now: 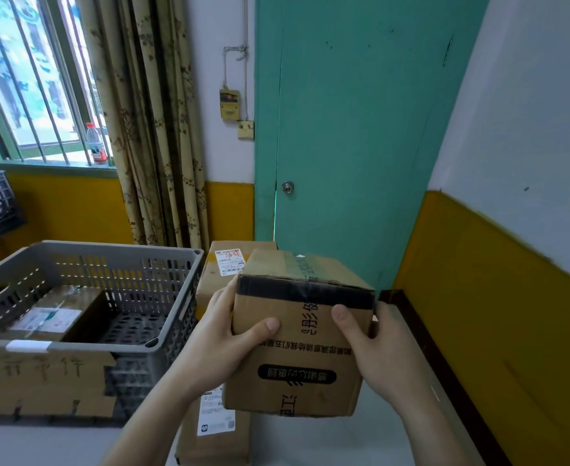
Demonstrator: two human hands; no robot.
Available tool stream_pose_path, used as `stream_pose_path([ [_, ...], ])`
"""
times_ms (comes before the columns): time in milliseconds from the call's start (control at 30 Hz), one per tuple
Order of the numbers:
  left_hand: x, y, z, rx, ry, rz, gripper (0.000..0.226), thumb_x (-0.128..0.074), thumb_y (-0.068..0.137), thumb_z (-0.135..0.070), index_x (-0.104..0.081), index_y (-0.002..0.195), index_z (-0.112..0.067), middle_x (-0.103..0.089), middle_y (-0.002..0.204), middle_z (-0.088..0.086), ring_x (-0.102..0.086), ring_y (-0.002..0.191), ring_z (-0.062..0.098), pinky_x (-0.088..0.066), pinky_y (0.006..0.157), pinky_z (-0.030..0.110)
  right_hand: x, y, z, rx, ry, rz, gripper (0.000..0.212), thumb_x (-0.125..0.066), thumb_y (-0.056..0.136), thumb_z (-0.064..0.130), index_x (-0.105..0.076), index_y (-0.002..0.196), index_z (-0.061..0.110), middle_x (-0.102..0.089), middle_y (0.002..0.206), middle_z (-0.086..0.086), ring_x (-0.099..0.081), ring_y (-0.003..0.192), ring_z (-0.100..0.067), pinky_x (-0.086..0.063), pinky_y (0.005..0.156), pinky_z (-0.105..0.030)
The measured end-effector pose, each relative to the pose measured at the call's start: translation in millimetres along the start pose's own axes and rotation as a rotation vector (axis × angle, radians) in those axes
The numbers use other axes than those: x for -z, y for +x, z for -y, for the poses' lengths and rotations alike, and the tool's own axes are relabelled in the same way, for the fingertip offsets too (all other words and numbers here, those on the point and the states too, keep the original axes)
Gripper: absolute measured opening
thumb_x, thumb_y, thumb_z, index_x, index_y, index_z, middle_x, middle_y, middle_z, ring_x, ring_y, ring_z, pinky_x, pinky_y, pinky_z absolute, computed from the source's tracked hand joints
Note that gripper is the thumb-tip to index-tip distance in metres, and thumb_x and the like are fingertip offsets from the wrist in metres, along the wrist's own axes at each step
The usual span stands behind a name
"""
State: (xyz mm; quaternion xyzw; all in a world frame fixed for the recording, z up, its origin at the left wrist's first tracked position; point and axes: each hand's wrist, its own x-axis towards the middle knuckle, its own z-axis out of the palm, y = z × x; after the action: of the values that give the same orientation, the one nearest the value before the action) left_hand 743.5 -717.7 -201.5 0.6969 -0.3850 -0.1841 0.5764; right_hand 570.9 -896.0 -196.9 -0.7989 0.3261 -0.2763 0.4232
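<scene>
I hold a brown cardboard box in the air in front of me, with black tape across its top edge and black printed characters on its near face. My left hand grips its left side, thumb on the near face. My right hand grips the right side, thumb also on the near face. The fingers of both hands are hidden behind the box.
A grey slotted crate stands at left with a labelled parcel inside and a cardboard sign on its front. More labelled boxes lie behind and below the held one. A teal door is ahead, a yellow wall at right.
</scene>
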Motion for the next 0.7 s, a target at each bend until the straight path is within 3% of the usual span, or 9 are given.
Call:
stream_pose_path([
  [133, 3.1, -4.1, 4.3, 0.05, -0.091, 0.024, 0.081, -0.082, 0.082, -0.051, -0.04, 0.15, -0.04, -0.06, 0.14, -0.007, -0.065, 0.123, 0.012, -0.059, 0.097, 0.039, 1.8, -2.1, -0.6, 0.008, 0.018, 0.062, 0.063, -0.053, 0.083, 0.076, -0.064, 0.117, 0.025, -0.075, 0.097, 0.01, -0.071, 0.093, -0.012, -0.061, 0.08, -0.042],
  [267, -3.8, -6.3, -5.6, 0.192, -0.13, -0.104, 0.062, -0.057, 0.08, -0.081, -0.053, 0.119, -0.033, -0.072, 0.112, -0.009, -0.071, 0.099, 0.004, -0.058, 0.073, 0.024, 0.1, -1.5, 4.9, -0.079, 0.044, 0.022, 0.075, -0.034, 0.079, 0.085, -0.06, 0.097, 0.017, -0.067, 0.072, 0.009, -0.065, 0.07, 0.001, -0.048, 0.059, -0.024],
  [333, -8.1, -3.2, -8.1, 0.232, -0.09, -0.186, 0.05, -0.053, 0.089, -0.069, -0.051, 0.112, -0.025, -0.07, 0.108, -0.006, -0.072, 0.09, 0.006, -0.056, 0.067, 0.025, -3.9, -2.7, 6.2, -0.101, 0.036, -0.04, 0.068, -0.037, 0.079, 0.082, -0.057, 0.094, 0.02, -0.064, 0.074, 0.009, -0.063, 0.069, 0.003, -0.043, 0.052, -0.018],
  [400, -9.8, -1.6, -8.5, 0.237, -0.095, -0.2, 0.036, -0.058, 0.097, -0.053, -0.05, 0.112, -0.021, -0.069, 0.11, -0.003, -0.072, 0.085, 0.005, -0.056, 0.063, 0.024, -7.4, -3.4, 3.0, -0.119, 0.068, -0.045, 0.056, -0.047, 0.086, 0.075, -0.057, 0.098, 0.021, -0.066, 0.084, 0.008, -0.065, 0.073, -0.003, -0.048, 0.057, -0.023],
  [533, -6.6, -3.6, -1.7, 0.251, -0.148, -0.132, 0.031, -0.064, 0.098, -0.041, -0.049, 0.117, -0.021, -0.071, 0.117, 0.001, -0.074, 0.096, 0.014, -0.06, 0.071, 0.03, -4.6, -3.9, -4.3, -0.135, 0.1, 0.003, 0.031, -0.061, 0.094, 0.058, -0.055, 0.101, 0.028, -0.067, 0.091, 0.014, -0.066, 0.079, 0.002, -0.048, 0.056, -0.015],
  [700, -4.2, 0.5, -3.9, 0.257, -0.254, -0.156, 0.039, -0.074, 0.093, -0.029, -0.049, 0.124, -0.027, -0.065, 0.128, -0.003, -0.067, 0.117, 0.021, -0.062, 0.085, 0.044, -0.7, 0.4, -7.8, -0.118, 0.247, 0.094, 0.02, -0.063, 0.098, 0.044, -0.057, 0.117, 0.046, -0.068, 0.097, 0.026, -0.066, 0.098, -0.004, -0.055, 0.077, -0.026],
])
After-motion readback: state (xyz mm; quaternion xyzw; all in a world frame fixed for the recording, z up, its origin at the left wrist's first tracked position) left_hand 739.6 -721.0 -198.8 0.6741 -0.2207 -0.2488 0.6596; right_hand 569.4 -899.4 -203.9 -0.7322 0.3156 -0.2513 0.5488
